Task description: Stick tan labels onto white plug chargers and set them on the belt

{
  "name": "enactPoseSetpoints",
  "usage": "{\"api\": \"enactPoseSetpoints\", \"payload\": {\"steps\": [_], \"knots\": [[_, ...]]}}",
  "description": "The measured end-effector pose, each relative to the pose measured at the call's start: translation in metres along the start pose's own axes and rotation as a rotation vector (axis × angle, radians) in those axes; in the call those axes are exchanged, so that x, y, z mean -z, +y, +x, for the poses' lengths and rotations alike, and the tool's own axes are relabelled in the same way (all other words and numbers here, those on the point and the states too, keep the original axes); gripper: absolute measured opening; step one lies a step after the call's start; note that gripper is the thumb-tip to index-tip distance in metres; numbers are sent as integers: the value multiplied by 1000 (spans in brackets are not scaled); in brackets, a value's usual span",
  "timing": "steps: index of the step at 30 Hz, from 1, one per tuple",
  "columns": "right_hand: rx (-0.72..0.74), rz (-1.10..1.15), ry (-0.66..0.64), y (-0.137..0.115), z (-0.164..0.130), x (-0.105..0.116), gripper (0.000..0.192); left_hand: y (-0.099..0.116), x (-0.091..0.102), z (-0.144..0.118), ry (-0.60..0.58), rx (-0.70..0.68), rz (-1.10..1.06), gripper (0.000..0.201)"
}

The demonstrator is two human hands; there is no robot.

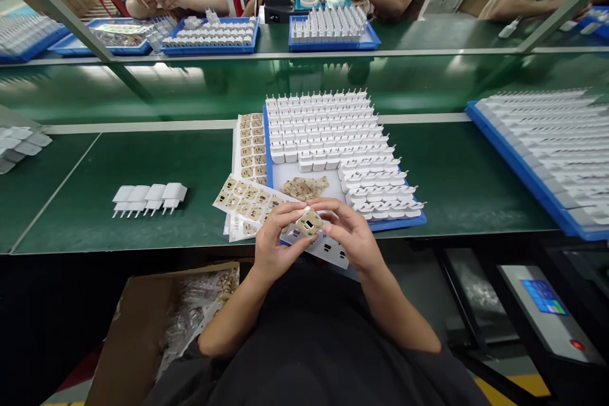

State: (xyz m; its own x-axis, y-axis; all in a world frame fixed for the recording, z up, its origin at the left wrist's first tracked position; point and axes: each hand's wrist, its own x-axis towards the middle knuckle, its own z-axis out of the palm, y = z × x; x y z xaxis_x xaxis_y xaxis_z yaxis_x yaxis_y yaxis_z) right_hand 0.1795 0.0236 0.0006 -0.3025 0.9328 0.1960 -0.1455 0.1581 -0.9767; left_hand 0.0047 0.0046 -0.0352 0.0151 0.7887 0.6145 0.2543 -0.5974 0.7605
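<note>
Both my hands meet in front of my body at the near edge of the green table. My left hand (273, 241) and my right hand (349, 231) pinch one small white charger plug (309, 224) between the fingertips, its port face with a tan sticker turned up. Just beyond them lies a blue tray (402, 222) filled with rows of white charger plugs (328, 130), with a small heap of loose tan stickers (304, 188) on its bare part. Sheets of tan stickers (242, 200) lie to the left of the tray.
Four white plugs (150, 198) lie in a row on the table at left. Another blue tray of plugs (554, 152) sits at right. A cardboard box (143, 323) of film scraps stands below left. Other people work behind further trays (333, 28) across the belt.
</note>
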Motion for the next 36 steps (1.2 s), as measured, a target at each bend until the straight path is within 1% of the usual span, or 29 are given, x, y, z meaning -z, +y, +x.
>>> {"api": "enactPoseSetpoints", "payload": {"steps": [2,5,6,8,10,12,14,15,17,18,21,23,25,28,30,32,33,34,36], "knots": [[55,-142,48,-4,2,3,18,0,0,0,-30,-9,-2,44],[195,-348,122,-8,7,2,10,2,1,0,-46,-12,23,43],[255,-409,131,-8,8,1,8,3,1,0,-50,21,27,42],[368,-504,127,-6,8,0,10,3,3,-1,-59,132,7,41],[438,-505,94,-4,5,-1,9,3,4,-2,-51,247,-51,40],[456,-413,82,0,3,-2,7,2,5,-3,-21,315,-98,40],[427,-340,161,3,3,-3,7,0,8,-3,9,348,-98,41],[396,-349,218,4,6,-3,8,-1,10,-3,18,360,-83,41],[321,-476,294,9,14,-2,11,-3,16,-3,40,371,-35,43],[289,-581,294,12,20,-1,14,-4,20,-2,55,371,-4,43],[256,-878,194,25,34,0,25,-9,42,-1,110,353,139,42],[273,-971,135,33,38,-1,30,-18,63,1,148,342,280,42],[316,-973,76,37,36,-4,30,-34,91,4,199,327,458,44],[394,-908,-46,36,26,-7,25,-66,134,8,281,290,795,45],[425,-886,-129,35,18,-9,23,-87,158,11,296,323,1022,44],[443,-900,-192,34,12,-10,20,-101,175,14,254,411,1169,43],[449,-917,-212,35,10,-10,19,-106,180,15,229,457,1207,43],[452,-934,-225,35,7,-10,19,-110,184,16,209,493,1226,43],[446,-962,-236,37,3,-8,18,-112,187,18,207,534,1233,45]]}}
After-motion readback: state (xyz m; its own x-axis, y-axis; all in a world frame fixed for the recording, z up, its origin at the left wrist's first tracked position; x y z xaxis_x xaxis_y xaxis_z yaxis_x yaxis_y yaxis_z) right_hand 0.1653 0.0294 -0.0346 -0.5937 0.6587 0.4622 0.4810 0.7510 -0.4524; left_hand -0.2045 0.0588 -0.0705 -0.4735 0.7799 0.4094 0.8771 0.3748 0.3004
